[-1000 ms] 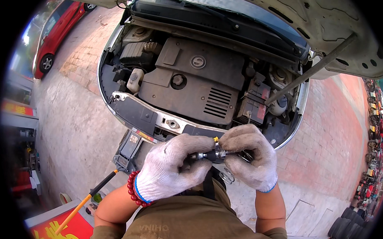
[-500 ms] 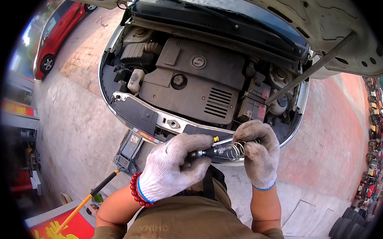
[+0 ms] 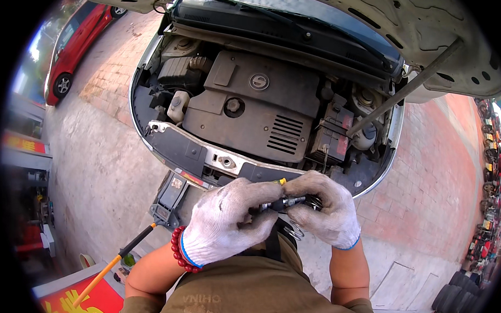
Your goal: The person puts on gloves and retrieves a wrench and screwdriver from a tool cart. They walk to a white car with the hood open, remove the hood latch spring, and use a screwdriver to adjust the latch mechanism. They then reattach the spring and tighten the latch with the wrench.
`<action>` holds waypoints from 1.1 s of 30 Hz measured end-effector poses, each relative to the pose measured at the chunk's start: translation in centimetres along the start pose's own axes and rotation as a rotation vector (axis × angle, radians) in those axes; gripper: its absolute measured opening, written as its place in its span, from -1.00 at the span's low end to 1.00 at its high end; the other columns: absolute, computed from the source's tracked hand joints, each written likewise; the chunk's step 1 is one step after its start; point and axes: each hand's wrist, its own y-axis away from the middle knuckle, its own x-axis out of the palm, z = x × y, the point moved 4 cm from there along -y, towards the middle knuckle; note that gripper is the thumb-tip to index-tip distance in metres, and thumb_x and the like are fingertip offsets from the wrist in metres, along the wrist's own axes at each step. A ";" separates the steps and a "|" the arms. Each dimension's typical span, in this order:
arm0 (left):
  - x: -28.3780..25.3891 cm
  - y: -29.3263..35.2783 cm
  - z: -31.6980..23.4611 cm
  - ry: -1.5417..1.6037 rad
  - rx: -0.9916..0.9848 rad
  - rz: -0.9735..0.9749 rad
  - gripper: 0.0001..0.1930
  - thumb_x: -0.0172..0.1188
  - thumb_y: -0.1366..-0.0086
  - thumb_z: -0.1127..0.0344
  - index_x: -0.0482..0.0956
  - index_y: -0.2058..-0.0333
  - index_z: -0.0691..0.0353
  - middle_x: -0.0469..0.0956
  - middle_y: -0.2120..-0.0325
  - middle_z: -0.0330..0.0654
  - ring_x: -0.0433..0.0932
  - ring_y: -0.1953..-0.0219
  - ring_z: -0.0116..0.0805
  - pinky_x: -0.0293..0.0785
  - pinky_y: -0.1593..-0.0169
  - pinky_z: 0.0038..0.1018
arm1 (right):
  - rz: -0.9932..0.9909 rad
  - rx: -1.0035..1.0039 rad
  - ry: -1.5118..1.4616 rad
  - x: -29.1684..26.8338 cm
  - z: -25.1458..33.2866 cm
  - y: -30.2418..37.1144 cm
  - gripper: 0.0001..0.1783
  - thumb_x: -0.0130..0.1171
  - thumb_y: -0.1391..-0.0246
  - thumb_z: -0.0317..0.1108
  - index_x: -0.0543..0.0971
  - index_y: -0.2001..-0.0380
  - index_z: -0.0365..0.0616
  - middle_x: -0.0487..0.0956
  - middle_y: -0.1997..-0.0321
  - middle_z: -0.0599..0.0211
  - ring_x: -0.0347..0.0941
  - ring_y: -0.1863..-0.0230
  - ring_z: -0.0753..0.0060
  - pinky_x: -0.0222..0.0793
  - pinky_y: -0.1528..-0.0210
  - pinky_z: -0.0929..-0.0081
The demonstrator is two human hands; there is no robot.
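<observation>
Two gloved hands meet near centre, toward five o'clock, over a metal part (image 3: 282, 203) with a black middle. Left hand (image 3: 229, 213), between six and seven o'clock: thumb and fingers narrow, pinching the part's left end. Right hand (image 3: 327, 210), four o'clock: fingers curled, holding coiled wire (image 3: 315, 201); fingertips closed in around the part's right end, can't tell if they touch it. Loose wire loops show just under the right hand, toward five o'clock from centre; can't tell if same wire. Yellow tip (image 3: 283, 181) pokes up between both sets of fingertips. Part lies roughly level; ends partly hidden by gloves.

Gloves whitish, dirty on the fingers, blue cuffs. Red bead bracelet (image 3: 182, 250) at left wrist, seven o'clock.

Beyond the hands: open engine bay with dark engine cover (image 3: 252, 109) at twelve o'clock. Battery (image 3: 333, 140) between two and three, white reservoir (image 3: 178, 106) at ten. Prop rod (image 3: 410, 87) slants up to the raised hood (image 3: 463, 64) at two o'clock.

Ground: grey jack (image 3: 170, 195) at eight, orange-and-black handle (image 3: 111, 267) between seven and eight, red car (image 3: 72, 53) at ten, tyres (image 3: 455, 296) at four.
</observation>
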 end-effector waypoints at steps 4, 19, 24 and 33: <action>-0.2 0.1 -0.3 0.017 -0.013 -0.003 -0.58 0.36 -0.09 0.63 0.61 0.03 0.24 0.58 0.45 -0.21 0.52 0.52 -0.47 0.46 0.43 -0.49 | -0.014 -0.088 -0.013 0.2 -0.5 0.1 -0.64 0.45 0.04 -0.48 0.69 0.10 -0.22 0.70 0.09 0.18 0.64 0.03 0.20 0.55 -0.09 0.28; 0.0 1.3 -0.1 0.095 -0.169 0.002 -0.59 0.34 -0.15 0.58 0.59 -0.02 0.27 0.70 0.30 -0.12 0.63 0.39 -0.48 0.58 0.29 -0.51 | -0.601 0.056 -0.535 -0.7 -1.2 0.2 -0.66 0.04 -0.38 -0.43 0.48 -0.14 -0.33 0.57 0.17 0.20 0.51 0.24 0.53 0.49 0.20 0.60; 1.0 2.0 0.1 0.229 -0.348 -0.045 -0.61 0.44 -0.22 0.41 0.63 -0.03 0.18 0.71 0.31 -0.21 0.57 0.48 -0.55 0.55 0.36 -0.55 | -0.421 -0.236 -0.065 1.2 -0.8 0.2 -0.63 0.11 -0.31 -0.56 0.44 -0.16 -0.29 0.55 0.13 0.23 0.51 0.20 0.48 0.50 0.10 0.50; 1.6 1.4 -0.1 0.329 -0.298 0.121 -0.37 0.47 -0.22 0.46 0.44 -0.25 0.29 0.65 0.04 -0.10 0.67 0.17 -0.45 0.63 0.07 -0.46 | -0.368 -0.102 -0.168 2.3 -1.0 1.1 -0.61 0.09 -0.30 -0.54 0.42 -0.18 -0.31 0.52 -0.02 0.10 0.53 0.04 0.38 0.52 -0.04 0.41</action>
